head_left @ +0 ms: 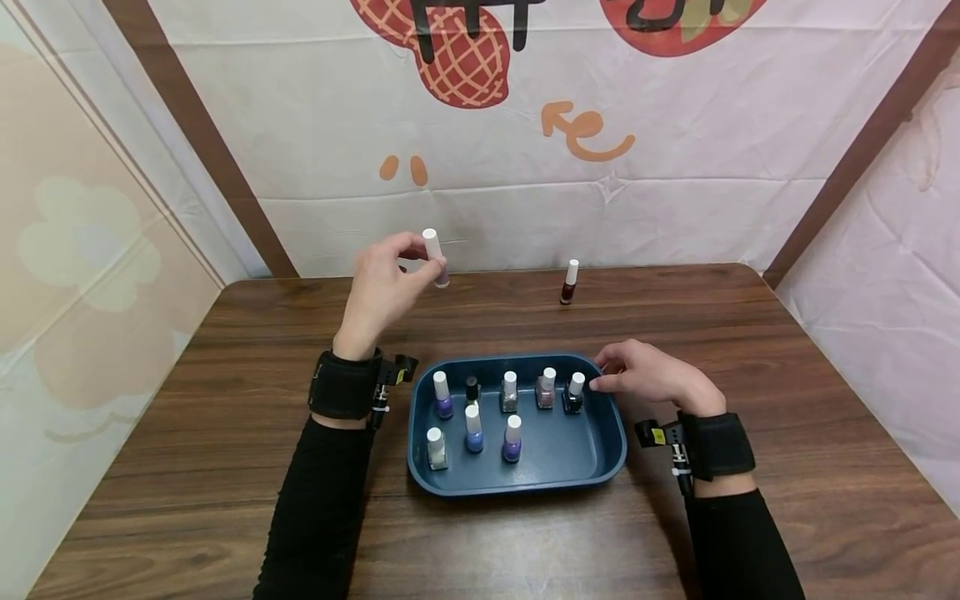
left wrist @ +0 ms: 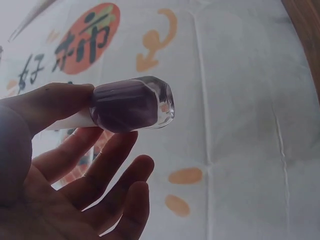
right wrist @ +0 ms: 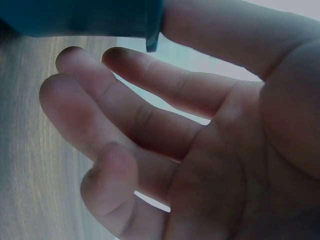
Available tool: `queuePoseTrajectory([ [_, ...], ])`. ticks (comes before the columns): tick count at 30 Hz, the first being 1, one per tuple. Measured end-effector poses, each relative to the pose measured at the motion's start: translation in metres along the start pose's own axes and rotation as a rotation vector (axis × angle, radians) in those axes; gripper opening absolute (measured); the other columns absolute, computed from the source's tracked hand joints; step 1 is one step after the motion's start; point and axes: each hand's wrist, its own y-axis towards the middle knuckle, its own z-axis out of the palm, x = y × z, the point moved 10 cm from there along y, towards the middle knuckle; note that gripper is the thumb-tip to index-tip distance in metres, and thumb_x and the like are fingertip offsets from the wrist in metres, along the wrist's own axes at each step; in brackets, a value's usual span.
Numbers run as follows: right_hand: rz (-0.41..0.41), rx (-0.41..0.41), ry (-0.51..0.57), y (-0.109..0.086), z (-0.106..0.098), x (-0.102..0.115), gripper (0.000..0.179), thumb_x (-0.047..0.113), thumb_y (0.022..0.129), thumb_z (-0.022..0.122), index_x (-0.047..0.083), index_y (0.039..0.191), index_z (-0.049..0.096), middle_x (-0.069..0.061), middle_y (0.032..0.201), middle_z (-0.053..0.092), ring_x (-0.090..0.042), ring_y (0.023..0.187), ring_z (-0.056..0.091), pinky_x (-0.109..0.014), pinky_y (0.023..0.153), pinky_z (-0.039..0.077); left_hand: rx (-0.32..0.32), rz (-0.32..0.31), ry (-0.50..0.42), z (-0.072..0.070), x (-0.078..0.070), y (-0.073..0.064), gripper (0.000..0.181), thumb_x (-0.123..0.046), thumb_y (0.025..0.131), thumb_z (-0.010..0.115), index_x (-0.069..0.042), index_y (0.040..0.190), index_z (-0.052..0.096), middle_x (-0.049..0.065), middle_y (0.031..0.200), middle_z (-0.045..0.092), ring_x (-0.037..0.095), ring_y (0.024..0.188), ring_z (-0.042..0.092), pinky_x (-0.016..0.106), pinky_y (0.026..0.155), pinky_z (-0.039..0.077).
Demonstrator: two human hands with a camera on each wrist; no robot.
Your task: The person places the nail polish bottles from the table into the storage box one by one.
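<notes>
My left hand pinches a nail polish bottle between thumb and fingers, above the table's back edge. It has a white cap and dull purple polish, and is tilted in the head view. My right hand holds the right rim of a blue tray, thumb over the rim and the other fingers loosely bent outside it. Several nail polish bottles stand in the tray, among them a purple bottle, a blue bottle, a black bottle and a black-capped bottle.
A dark red nail polish bottle with a white cap stands near the back of the wooden table. Directly behind the table hangs a printed white curtain. Another curtain hangs along the left.
</notes>
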Motion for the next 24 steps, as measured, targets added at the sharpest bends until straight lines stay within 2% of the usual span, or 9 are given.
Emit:
queuePoseTrajectory([
  [13,-0.014,0.004,-0.015,0.0,0.0,0.003,0.033,0.022,0.094,0.062,-0.003,0.117,0.061,-0.01,0.1,0.069,-0.016,0.089,0.063,-0.037,0.08,0.052,0.064,0.058,-0.035,0.011,-0.032,-0.014,0.02,-0.02,0.09,0.067,-0.005,0.103,0.066,0.01,0.103,0.066,0.023,0.098,0.061,0.038,0.081,0.056],
  [19,-0.007,-0.001,-0.024,-0.001,0.0,0.001,0.032,0.022,0.094,0.061,-0.001,0.117,0.061,-0.009,0.101,0.069,-0.016,0.09,0.063,-0.037,0.08,0.051,0.096,0.08,-0.02,0.019,-0.044,-0.02,0.018,-0.021,0.089,0.069,-0.006,0.099,0.068,0.008,0.099,0.069,0.024,0.094,0.061,0.035,0.077,0.053],
  [24,-0.009,-0.006,-0.037,-0.001,-0.001,0.0,0.033,0.022,0.094,0.061,-0.001,0.117,0.061,-0.01,0.102,0.069,-0.017,0.09,0.063,-0.039,0.081,0.051,0.12,0.111,-0.017,0.024,-0.055,-0.025,0.017,-0.023,0.088,0.07,-0.009,0.096,0.068,0.006,0.095,0.07,0.02,0.084,0.059,0.031,0.072,0.048],
])
